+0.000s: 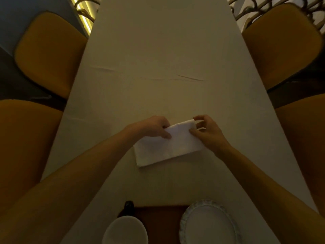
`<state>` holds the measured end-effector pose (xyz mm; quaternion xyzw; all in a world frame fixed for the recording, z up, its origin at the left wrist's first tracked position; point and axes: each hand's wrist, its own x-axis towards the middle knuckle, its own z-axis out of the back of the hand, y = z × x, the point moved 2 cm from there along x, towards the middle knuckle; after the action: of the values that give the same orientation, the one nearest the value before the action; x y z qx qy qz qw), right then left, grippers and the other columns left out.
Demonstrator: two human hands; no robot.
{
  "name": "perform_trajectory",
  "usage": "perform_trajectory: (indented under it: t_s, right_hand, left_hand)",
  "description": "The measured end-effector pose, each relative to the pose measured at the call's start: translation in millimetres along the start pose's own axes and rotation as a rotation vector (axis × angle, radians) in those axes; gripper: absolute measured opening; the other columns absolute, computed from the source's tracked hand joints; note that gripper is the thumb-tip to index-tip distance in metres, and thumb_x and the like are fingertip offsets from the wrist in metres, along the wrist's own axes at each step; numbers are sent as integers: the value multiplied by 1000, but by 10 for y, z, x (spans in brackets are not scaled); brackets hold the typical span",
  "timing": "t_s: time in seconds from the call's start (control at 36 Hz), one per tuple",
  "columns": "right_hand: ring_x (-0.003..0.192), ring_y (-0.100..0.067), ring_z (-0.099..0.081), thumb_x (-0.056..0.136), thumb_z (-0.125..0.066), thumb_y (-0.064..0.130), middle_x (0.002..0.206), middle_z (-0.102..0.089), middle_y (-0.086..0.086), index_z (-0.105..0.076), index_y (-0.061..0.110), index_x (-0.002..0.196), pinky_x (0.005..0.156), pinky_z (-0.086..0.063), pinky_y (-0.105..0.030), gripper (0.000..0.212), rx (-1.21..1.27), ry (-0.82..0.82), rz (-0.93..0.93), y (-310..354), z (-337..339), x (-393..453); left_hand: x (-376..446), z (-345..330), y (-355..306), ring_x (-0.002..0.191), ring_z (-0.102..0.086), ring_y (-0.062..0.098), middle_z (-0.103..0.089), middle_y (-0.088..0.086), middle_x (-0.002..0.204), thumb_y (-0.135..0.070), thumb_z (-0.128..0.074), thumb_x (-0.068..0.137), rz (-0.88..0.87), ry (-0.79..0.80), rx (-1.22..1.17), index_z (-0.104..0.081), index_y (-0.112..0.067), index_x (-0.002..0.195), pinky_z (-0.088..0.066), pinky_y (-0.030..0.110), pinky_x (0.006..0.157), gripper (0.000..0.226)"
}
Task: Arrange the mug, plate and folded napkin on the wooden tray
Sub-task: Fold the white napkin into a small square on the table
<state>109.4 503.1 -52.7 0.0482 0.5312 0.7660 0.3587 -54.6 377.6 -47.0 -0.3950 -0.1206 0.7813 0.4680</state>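
A white napkin lies partly folded on the white tablecloth in the middle of the view. My left hand pinches its far left edge with thumb on top. My right hand pinches its far right corner between thumb and fingers. Close to me, at the bottom edge, a wooden tray carries a dark mug with a white inside on its left and a white plate with a ruffled rim on its right.
The long table runs away from me under a white cloth. Mustard-yellow chairs stand along both sides: left, right, and nearer ones at each lower side.
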Motion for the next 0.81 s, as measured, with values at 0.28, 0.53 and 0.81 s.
perform_trajectory:
  t_s: [0.28, 0.53, 0.81]
  right_hand:
    - [88, -26, -71, 63, -86, 24, 108, -69, -18, -51, 7, 122, 81, -60, -42, 71, 542, 21, -209, -35, 8, -93]
    - [90, -21, -72, 78, -77, 10, 114, -63, -10, -18, 46, 140, 72, -61, -41, 93, 585, 164, -190, -12, -304, -191]
    - [94, -14, -67, 86, -69, 18, 102, -70, -4, -66, 24, 107, 70, -58, -23, 21, 251, 32, 50, 134, -313, -120]
  left_hand:
    - [-231, 12, 70, 82, -62, 22, -67, 11, 88, -27, -72, 77, -4, -180, -801, -69, -2, 96, -50, 38, 74, 32]
    - [-318, -191, 89, 91, -65, 31, -66, 19, 107, -14, -70, 82, 161, -403, -1077, -61, -11, 109, -53, 48, 83, 28]
    - [-554, -184, 128, 78, -59, 14, -64, 3, 82, -3, -71, 78, 94, -587, -828, -71, -14, 101, -51, 29, 73, 25]
